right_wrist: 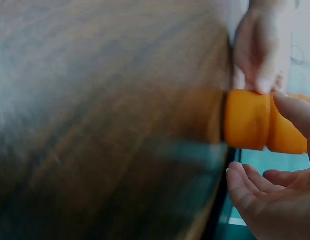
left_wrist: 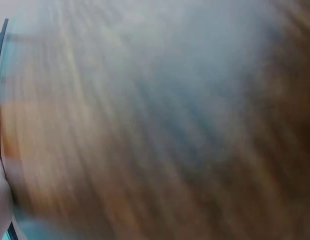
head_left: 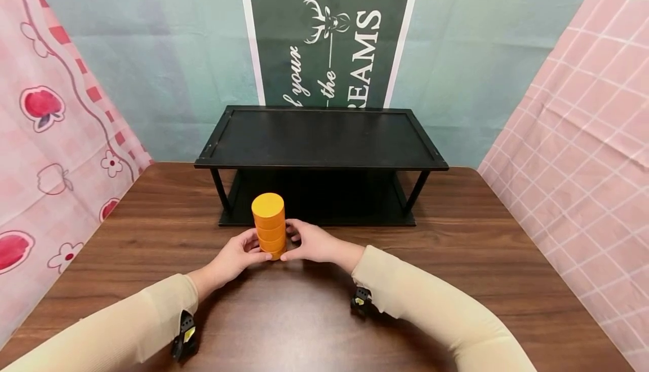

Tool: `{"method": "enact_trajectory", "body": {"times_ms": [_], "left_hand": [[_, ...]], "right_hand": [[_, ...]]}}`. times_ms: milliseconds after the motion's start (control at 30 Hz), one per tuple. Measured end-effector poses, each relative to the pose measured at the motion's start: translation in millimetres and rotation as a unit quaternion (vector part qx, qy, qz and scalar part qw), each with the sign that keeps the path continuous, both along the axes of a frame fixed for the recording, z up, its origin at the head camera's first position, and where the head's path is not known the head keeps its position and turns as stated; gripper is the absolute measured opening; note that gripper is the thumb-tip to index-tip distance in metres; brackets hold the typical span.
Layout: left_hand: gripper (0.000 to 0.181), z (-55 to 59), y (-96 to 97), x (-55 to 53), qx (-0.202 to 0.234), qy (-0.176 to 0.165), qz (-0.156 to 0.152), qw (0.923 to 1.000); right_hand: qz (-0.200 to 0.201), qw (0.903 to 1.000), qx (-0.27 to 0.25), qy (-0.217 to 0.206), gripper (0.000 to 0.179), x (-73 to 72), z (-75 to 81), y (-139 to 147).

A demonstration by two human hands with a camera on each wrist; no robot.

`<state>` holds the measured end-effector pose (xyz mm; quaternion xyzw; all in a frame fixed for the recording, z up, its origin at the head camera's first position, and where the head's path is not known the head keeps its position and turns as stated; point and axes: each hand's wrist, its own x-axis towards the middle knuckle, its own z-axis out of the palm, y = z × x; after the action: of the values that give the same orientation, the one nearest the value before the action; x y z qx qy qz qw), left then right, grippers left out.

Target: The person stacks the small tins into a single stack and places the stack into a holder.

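A tall orange stack of cylinders (head_left: 271,228) stands upright on the wooden table, a little left of centre in the head view. It has a flat round top and ring-like seams. My left hand (head_left: 232,258) is at its lower left side, thumb in front and fingers loosely bent. In the right wrist view the left thumb (right_wrist: 265,82) meets the orange surface. On the other side, my right hand (head_left: 315,242) surrounds the lower stack loosely. Its fingers (right_wrist: 245,185) stay apart from the orange, while its thumb overlaps it. The left wrist view shows mostly blurred tabletop.
Just behind the stack stands a black two-level shelf (head_left: 324,138) with thin posts. The brown table (head_left: 456,259) stretches to both sides and in front. A printed teal cloth (head_left: 456,51) hangs behind, with pink cloths (head_left: 583,152) at the sides.
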<state>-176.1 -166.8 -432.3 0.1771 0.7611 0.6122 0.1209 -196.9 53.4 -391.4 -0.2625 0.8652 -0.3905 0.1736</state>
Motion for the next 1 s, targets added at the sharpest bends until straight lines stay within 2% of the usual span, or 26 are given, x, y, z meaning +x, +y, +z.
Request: {"method": "enact_trajectory", "body": {"times_ms": [200,500,1000], "left_hand": [[0.058,-0.8,0.0,1.5,0.001,-0.001,-0.004,1.0],[0.057,3.7,9.6,0.0,0.003,0.012,-0.031,0.9995],[0.059,13.4,34.1,-1.2,-0.007,0.014,-0.057,0.9982]], "right_hand": [[-0.001,1.0,-0.002,-0.004,0.063,1.4,-7.8,-8.8],[-0.024,0.9991,0.001,0.034,0.053,4.1,-9.1,-0.9],[-0.035,0.9983,-0.022,0.041,0.051,13.9,-2.0,27.7]]}}
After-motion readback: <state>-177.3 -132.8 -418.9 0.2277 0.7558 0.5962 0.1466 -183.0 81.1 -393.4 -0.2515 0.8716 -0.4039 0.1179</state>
